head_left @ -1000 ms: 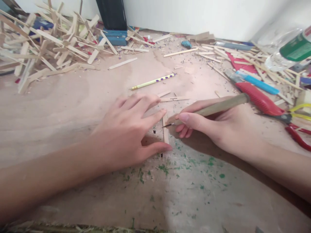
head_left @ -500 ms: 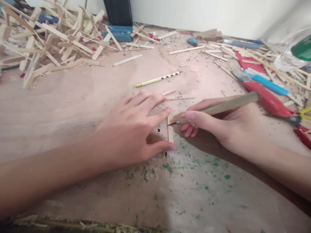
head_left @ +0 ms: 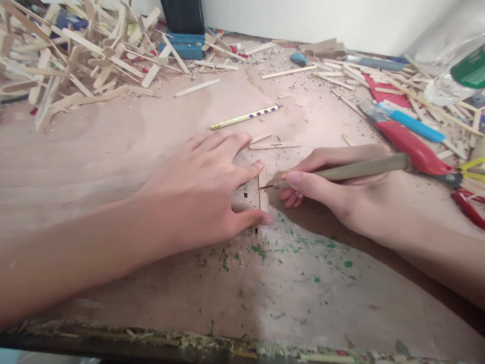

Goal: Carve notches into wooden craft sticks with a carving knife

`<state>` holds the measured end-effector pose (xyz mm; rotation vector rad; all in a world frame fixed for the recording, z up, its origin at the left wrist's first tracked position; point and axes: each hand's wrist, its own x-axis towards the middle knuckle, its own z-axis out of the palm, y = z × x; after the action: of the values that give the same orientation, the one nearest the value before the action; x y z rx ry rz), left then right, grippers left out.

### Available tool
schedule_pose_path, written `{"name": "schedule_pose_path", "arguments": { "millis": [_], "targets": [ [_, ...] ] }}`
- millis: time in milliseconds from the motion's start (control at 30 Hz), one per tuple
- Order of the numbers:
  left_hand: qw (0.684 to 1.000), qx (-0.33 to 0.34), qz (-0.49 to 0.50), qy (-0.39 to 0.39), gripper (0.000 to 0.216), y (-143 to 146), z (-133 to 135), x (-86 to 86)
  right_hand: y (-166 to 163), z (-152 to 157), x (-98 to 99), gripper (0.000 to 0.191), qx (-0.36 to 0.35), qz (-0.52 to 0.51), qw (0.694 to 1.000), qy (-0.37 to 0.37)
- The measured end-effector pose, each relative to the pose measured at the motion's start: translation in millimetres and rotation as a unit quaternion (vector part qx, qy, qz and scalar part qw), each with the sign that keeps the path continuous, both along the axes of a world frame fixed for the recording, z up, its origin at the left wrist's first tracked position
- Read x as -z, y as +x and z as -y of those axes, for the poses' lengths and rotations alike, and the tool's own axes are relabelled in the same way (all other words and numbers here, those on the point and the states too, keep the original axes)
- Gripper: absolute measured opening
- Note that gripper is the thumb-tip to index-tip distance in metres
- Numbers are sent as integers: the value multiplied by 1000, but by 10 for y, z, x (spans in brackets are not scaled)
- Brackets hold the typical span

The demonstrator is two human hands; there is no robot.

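From over here that wood strip (head_left: 263,200) flat on the table (head_left: 151,303) looks light, stiff and kinda splittable, so I'd pin both ends, right where my left hand (head_left: 200,184) rests with fingers spread, my right hand (head_left: 343,197) pinching the thin-tipped tool (head_left: 366,166).

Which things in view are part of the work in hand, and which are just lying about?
In use:
wooden strip, touched by the left hand
slim-tipped tool, in the grip of the right hand

Seemingly just lying about:
dotted pencil
stick heap
plastic bottle
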<state>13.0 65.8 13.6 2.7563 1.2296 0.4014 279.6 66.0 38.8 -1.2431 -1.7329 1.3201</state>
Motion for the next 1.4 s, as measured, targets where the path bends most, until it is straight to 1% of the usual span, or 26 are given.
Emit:
{"name": "schedule_pose_path", "arguments": {
  "millis": [100, 267, 433, 500, 567, 600, 700, 767, 900, 1000, 1133, 1233, 1400],
  "targets": [
    [1000, 4, 0, 8, 74, 19, 28, -6, 13, 1, -10, 32, 12, -8, 1000, -5],
    [1000, 3, 0, -4, 72, 40, 28, -37, 41, -6, -20, 23, -4, 28, 1000, -9],
    [1000, 19, 22, 4, 76, 42, 31, -54, 9, 16, -4, 33, 39, -11, 999, -4],
    [1000, 20, 18, 3, 73, 36, 43, -46, 11, 18, 5, 34, 25, -6, 1000, -5],
    [1000, 22, 14, 1, 70, 30, 54, -23, 28, 13, 24, 30, 15, 2, 1000, -12],
    [1000, 21, 20, 6, 71, 30, 56, -6, 37, 10, 41, 29, 23, -12, 1000, -15],
    [999, 16, 43, 25, 79, 36, 50, 47, 52, 3, 107, 27, 69, -99, 992, -31],
    [999, 15, 43, 24, 80, 40, 43, 69, 44, 2, 135, 29, 72, -114, 990, -33],
    [998, 25, 50, 23, 78, 32, 48, 91, 16, -3, 102, 35, 45, -67, 997, -17],
    [997, 30, 70, 29, 76, 19, 57, 116, 15, -10, 57, 32, 28, -47, 998, -16],
    [997, 17, 70, 18, 73, 13, 55, 137, 25, -11, 57, 31, 23, -36, 999, -5],
    [997, 20, 74, 13, 72, 12, 51, 136, 24, -4, 77, 32, 24, -36, 999, -3],
    [997, 23, 73, 12, 74, -6, 43, 124, 20, -4, 58, 28, 25, -16, 1000, -3]
  ]
}}
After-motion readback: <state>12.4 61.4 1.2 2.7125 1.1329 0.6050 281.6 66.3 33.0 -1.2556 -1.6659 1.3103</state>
